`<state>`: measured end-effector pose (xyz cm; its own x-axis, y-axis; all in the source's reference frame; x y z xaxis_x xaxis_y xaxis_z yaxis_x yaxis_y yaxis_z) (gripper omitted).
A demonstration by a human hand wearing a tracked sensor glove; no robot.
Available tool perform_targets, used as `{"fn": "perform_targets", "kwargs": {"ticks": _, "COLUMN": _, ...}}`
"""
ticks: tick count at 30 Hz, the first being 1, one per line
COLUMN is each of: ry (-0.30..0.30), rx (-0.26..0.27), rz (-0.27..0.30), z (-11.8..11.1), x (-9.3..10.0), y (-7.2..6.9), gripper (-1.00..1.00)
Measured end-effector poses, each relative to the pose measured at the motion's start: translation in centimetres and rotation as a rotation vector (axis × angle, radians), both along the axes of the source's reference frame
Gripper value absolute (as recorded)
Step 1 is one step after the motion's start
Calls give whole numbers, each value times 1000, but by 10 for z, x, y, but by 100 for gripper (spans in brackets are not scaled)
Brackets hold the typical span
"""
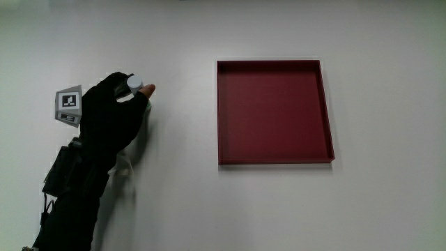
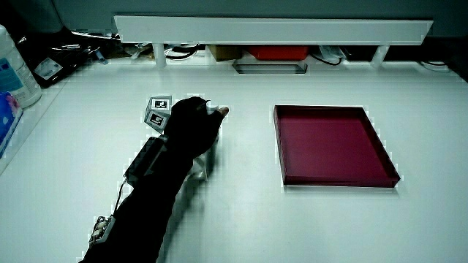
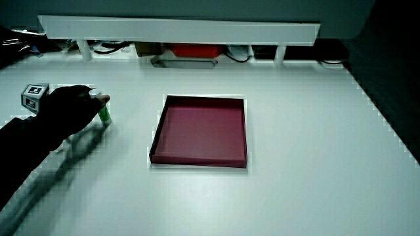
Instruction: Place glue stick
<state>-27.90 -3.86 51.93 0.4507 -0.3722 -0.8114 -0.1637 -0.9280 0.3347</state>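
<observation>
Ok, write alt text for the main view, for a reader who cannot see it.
A gloved hand holds a glue stick upright in its grip above a white table, beside an empty dark red tray. A small patterned cube sits on the back of the hand.

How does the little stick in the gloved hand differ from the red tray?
The glue stick is slim with a green body; the tray is broad, square and dark red. The stick stands upright in the hand's grip; the tray lies flat, untouched and empty. Both are on the white table.
</observation>
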Motion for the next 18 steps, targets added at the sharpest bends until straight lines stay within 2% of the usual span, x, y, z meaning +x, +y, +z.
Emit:
{"fn": "perform_targets", "kwargs": {"ticks": 1, "ry": -10, "rx": -15, "rz": -2, "z": -1, "x": 0, "y": 0, "gripper": -22}}
{"fn": "perform_targets", "kwargs": {"ticks": 2, "ry": -8, "rx": -4, "rz": -1, "z": 0, "x": -1, "y": 0, "gripper": -26}}
{"fn": "perform_targets", "kwargs": {"ticks": 3, "ry": -39, "rx": -30, "rz": 16, "z": 3, "x": -4, "y": 1, "gripper": -30}}
{"fn": "perform_targets", "kwargs": {"ticks": 4, "ry": 8, "rx": -11, "rz": -11, "z": -2, "x": 0, "y": 2, "gripper": -35}}
{"fn": "perform_targets", "kwargs": {"ticks": 10, "ry": 0, "rx": -59, "rz": 15, "z": -2, "x": -2, "y": 9, "gripper": -61}}
{"fn": "perform_targets", "kwargs": {"ticks": 14, "ry": -1, "rx": -142, "rz": 33, "z": -9, "x": -3, "y": 22, "gripper": -78}}
{"fn": "perform_targets", "kwargs": {"ticks": 18, "ry": -25, "rx": -143, "rz": 67, "z": -21, "x": -5, "y": 40, "gripper": -96}}
